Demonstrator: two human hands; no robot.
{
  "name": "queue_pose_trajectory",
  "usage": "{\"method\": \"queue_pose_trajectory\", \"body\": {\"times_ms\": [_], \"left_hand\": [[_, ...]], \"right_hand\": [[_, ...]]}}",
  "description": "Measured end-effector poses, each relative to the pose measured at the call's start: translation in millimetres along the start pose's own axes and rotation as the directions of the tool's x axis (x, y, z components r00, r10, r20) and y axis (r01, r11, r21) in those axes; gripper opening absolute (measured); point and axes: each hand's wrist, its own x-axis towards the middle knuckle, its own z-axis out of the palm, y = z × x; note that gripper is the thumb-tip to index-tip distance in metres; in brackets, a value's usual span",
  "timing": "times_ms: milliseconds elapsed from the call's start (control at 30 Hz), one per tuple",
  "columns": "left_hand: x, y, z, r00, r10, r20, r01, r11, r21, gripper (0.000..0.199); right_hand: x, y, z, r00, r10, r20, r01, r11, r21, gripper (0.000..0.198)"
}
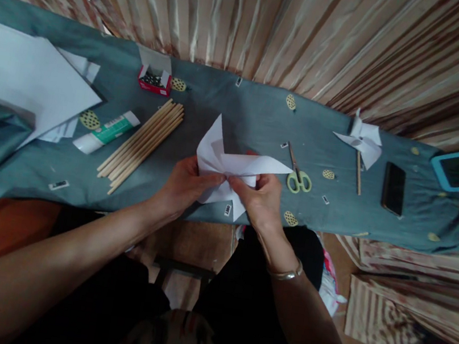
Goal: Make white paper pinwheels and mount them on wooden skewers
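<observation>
A white paper pinwheel (245, 164) with folded-in blades is held between both hands over the front edge of the table. My left hand (186, 186) grips its left side, the thumb pressed at the centre. From the right, my right hand (262, 197) pinches it, with that thumb also at the centre and nearly touching the other. The fingers behind the paper are hidden. Green-handled scissors (298, 176) lie just right of the pinwheel. To the left rests a bundle of several wooden sticks (142, 144).
On the green cloth-covered table (239, 104) lie a glue tube (106, 132), an open red box (155, 79) of small dark items and white paper sheets (44, 81). Rightward are another pinwheel on a stick (363, 143), a phone (394, 188) and a blue-framed device (458, 171). Striped curtains (235, 17) hang behind.
</observation>
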Motion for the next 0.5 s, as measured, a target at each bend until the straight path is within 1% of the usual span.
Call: {"method": "queue_pose_trajectory", "body": {"times_ms": [33, 100, 200, 333, 500], "left_hand": [[0, 0, 0, 1.0, 0.004, 0.001, -0.004, 1.0, -0.001, 0.022], [0, 0, -1, 1.0, 0.008, 0.011, -0.008, 1.0, 0.003, 0.022], [-1, 0, -3, 0.999, 0.005, 0.038, -0.006, 1.0, 0.021, 0.022], [0, 1, -4, 0.997, -0.015, 0.071, 0.014, 1.0, 0.017, 0.024], [1, 12, -3, 0.983, -0.097, 0.155, 0.097, 0.995, 0.004, 0.025]], "right_hand": [[0, 0, 1, 1.0, -0.004, -0.008, 0.004, 1.0, 0.006, 0.057], [1, 1, 1, 1.0, -0.007, -0.014, 0.007, 1.0, 0.0, 0.057], [1, 0, 0, 1.0, 0.003, 0.007, -0.003, 1.0, -0.016, 0.046], [1, 0, -3, 0.999, 0.037, 0.037, -0.038, 0.999, 0.012, 0.028], [2, 3, -7, 0.996, 0.074, 0.051, -0.077, 0.995, 0.062, 0.019]]}}
